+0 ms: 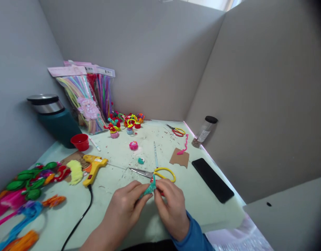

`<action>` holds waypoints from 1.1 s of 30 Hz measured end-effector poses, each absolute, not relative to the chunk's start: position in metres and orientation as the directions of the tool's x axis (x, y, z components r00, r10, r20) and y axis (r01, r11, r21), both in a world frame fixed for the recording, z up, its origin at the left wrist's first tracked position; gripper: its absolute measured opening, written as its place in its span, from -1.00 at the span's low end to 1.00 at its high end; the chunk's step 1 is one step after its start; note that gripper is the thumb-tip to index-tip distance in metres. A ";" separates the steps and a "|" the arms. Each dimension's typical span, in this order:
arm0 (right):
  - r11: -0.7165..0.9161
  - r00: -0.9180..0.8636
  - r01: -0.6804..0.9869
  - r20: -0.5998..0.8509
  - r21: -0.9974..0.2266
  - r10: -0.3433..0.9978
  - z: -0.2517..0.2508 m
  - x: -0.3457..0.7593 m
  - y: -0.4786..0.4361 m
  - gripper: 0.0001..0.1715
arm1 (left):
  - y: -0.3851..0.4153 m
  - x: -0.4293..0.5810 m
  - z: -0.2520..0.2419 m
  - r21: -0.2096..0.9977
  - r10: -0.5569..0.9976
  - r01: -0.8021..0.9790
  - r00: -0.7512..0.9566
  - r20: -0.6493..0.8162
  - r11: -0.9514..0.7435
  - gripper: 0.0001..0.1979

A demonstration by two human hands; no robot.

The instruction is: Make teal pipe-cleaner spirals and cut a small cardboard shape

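Note:
Both my hands meet near the table's front edge around a small teal pipe-cleaner piece point(150, 188). My left hand point(126, 204) pinches it from the left with closed fingers. From the right, my right hand point(170, 205), in a blue sleeve, grips the same piece, fingers curled. Just beyond the hands lie yellow-handled scissors point(156, 173), blades pointing left. A small teal scrap point(140, 160) lies further back.
A yellow glue gun point(93, 168) with a black cord lies to the left, near a red cup point(80, 142) and a dark flask point(55, 120). Pipe-cleaner packs point(88, 97) and small finished shapes point(125, 122) stand at the back. A black phone point(212, 179), cardboard piece point(179, 158), jar point(205, 131) and second scissors point(177, 131) are to the right.

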State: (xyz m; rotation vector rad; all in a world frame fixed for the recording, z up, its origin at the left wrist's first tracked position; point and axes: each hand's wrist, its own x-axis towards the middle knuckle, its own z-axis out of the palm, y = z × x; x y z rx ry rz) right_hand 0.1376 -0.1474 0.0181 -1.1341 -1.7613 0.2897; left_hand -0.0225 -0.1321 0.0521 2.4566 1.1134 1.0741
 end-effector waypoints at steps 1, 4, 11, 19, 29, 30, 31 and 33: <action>0.525 -0.079 0.586 0.602 -0.617 0.795 0.018 0.137 -0.147 -0.78 | -0.134 -0.022 0.051 0.485 0.741 0.565 0.440 0.507 -0.668 -0.83; 0.473 -0.043 0.639 0.586 -0.606 0.809 0.020 0.133 -0.145 -0.79 | -0.140 -0.018 0.052 0.480 0.769 0.604 0.446 0.459 -0.636 -0.82; 0.399 0.102 0.621 0.574 -0.675 0.812 0.027 0.145 -0.136 -0.83 | -0.150 -0.014 0.060 0.540 0.792 0.580 0.445 0.417 -0.610 -0.79; 0.213 0.255 0.122 0.238 -0.969 0.937 0.037 0.160 -0.125 -0.88 | -0.145 -0.026 0.076 0.811 0.957 0.526 0.256 0.134 -0.254 -0.72; 0.037 -0.019 -0.746 0.077 -0.665 0.997 0.047 0.136 -0.131 -0.79 | -0.140 -0.021 0.070 0.961 0.918 0.197 0.308 -0.250 0.196 -0.54; 0.021 -0.013 -0.767 0.048 -0.641 0.999 0.049 0.136 -0.130 -0.78 | -0.140 -0.019 0.071 0.962 0.914 0.202 0.326 -0.243 0.184 -0.55; 0.015 -0.005 -0.781 0.031 -0.624 1.000 0.051 0.137 -0.129 -0.79 | -0.141 -0.018 0.071 0.962 0.913 0.212 0.334 -0.234 0.169 -0.55; 0.056 0.040 -0.799 0.041 -0.598 0.998 0.056 0.144 -0.126 -0.81 | -0.142 -0.019 0.070 0.959 0.921 0.252 0.328 -0.208 0.127 -0.55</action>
